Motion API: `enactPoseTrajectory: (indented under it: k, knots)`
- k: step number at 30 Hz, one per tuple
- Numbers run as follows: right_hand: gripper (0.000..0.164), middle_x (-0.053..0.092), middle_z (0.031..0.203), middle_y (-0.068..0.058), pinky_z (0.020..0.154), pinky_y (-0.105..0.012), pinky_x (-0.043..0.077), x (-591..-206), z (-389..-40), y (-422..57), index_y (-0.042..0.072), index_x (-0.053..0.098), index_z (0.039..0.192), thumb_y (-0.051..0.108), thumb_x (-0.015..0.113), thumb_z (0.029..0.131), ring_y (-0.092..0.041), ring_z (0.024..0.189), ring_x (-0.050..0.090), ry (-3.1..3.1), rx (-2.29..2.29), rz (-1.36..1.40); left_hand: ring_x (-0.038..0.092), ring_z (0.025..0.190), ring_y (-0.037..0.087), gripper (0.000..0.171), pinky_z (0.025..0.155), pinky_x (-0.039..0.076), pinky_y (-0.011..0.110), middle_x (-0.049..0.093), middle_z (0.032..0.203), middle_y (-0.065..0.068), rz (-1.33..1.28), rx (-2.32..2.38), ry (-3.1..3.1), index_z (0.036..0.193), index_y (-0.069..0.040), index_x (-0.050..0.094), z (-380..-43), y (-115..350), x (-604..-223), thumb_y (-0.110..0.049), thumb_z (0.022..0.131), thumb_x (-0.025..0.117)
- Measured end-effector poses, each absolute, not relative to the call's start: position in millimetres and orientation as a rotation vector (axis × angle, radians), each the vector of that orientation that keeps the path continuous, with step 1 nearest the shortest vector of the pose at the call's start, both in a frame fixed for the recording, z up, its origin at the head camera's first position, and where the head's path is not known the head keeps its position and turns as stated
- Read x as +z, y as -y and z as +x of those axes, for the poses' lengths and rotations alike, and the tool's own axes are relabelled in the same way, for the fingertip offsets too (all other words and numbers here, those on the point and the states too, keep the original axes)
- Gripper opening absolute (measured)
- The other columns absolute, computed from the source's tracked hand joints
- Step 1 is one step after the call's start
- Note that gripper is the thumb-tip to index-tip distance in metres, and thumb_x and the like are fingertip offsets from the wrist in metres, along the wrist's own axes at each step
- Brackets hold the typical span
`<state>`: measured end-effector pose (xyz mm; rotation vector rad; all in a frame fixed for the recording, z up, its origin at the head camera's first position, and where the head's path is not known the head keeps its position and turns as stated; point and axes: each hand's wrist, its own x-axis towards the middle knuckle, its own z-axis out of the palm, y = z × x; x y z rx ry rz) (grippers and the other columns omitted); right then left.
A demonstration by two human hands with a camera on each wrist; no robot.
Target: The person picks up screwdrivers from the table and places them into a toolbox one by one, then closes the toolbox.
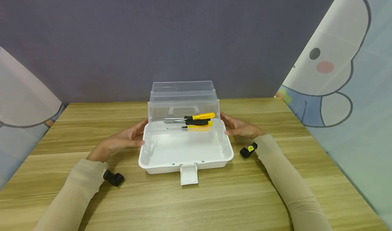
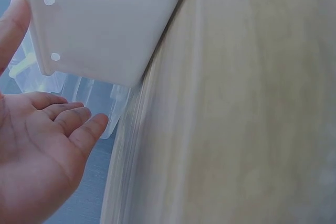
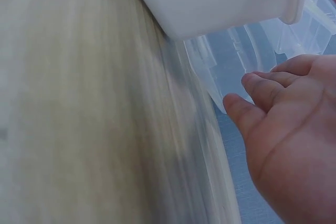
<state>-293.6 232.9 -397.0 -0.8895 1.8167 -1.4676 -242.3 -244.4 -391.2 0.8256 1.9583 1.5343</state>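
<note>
A white plastic toolbox (image 1: 186,149) sits on the table, its clear tiered upper part (image 1: 183,88) raised at the back and its front latch (image 1: 189,175) hanging down. Several screwdrivers, one with a yellow handle (image 1: 203,116) and one with a black handle (image 1: 197,122), lie crosswise towards the rear of the box. My left hand (image 1: 125,138) is at the box's left side, thumb by the rim and fingers extended towards the back. On the opposite side my right hand (image 1: 240,127) mirrors it, thumb near the rim. Both wrist views show loosely extended fingers beside the white wall (image 2: 105,24).
The box stands on a wood-grain table (image 1: 147,203) that ends at a dark grey wall (image 1: 183,36) behind it. Cartoon-printed sheets (image 1: 352,149) hang at both sides. A small black device (image 1: 114,178) is strapped at each wrist.
</note>
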Motion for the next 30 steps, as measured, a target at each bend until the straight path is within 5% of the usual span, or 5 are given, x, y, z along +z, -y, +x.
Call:
enactPoseTrajectory:
  k: [22,27,30]
  knots:
    - [0.091,-0.006,0.159,-0.002,0.114,-0.052,0.006,-396.1,-292.1,-232.7,0.023,-0.009,0.151,0.021,0.061,0.093,-0.026,0.145,0.002,-1.82,-1.464,-0.9,0.005,0.136,0.052,0.099,0.097,0.035,0.014,-0.011,0.154,0.024,0.832,1.543,-1.949,0.148,-0.001,-0.013,-240.7,243.4,-390.0,-0.018,0.09,0.065]
    - [0.089,-0.003,0.159,-0.001,0.114,-0.054,0.008,-393.6,-292.7,-231.1,0.028,-0.005,0.152,0.023,0.061,0.092,-0.025,0.145,0.002,-1.826,-1.478,-0.928,0.0,0.139,0.048,0.098,0.112,0.022,0.043,-0.011,0.155,0.021,0.839,1.512,-2.001,0.149,-0.002,-0.011,-241.0,244.4,-386.8,-0.019,0.09,0.066]
    - [0.09,-0.003,0.159,0.0,0.113,-0.054,0.009,-392.5,-293.4,-230.0,0.029,-0.004,0.152,0.025,0.063,0.091,-0.025,0.145,0.001,-1.842,-1.49,-0.943,-0.004,0.14,0.045,0.098,0.107,0.005,0.06,-0.011,0.156,0.019,0.834,1.507,-2.025,0.149,-0.001,-0.01,-241.1,244.1,-385.1,-0.017,0.089,0.065]
